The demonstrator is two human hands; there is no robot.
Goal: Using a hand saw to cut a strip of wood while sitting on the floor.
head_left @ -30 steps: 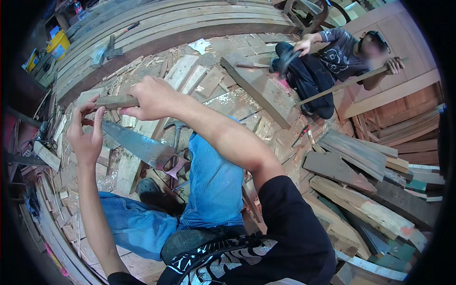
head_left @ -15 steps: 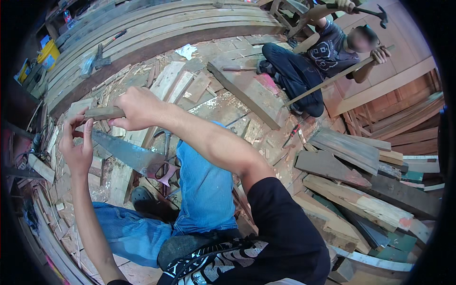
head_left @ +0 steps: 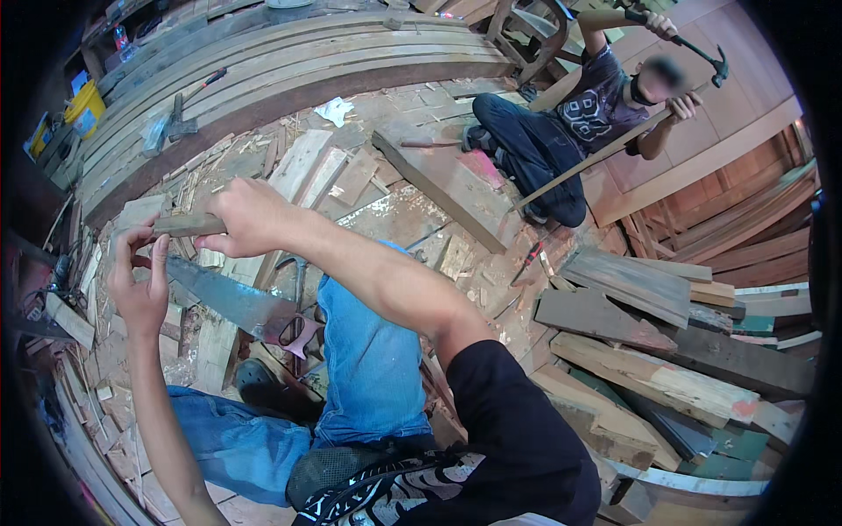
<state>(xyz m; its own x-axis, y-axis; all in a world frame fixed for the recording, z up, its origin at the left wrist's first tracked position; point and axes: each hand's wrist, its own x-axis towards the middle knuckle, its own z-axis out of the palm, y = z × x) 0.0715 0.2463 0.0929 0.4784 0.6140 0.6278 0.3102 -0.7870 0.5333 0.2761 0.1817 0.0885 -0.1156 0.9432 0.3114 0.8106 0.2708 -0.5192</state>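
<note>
My right hand is closed around one end of a short, thick piece of wood, keeping it raised above the floor. At the wood's other end, my left hand has its fingertips and thumb bent against it. Beneath the wood a handsaw lies with a wide grey blade and a pinkish handle pointing toward my knees. Just past the saw, a hammer-like tool rests on the floor, partly hidden by my leg.
Across from me a person sits holding a hammer and a long wooden strip. A thick board lies between us. Stacked offcuts fill the right. Long beams, a yellow bucket and a red-handled tool lie around.
My hands keep the piece of wood in nearly the same pose. My view has shifted slightly. The other person's hammer has swung a little, now lower and farther right.
</note>
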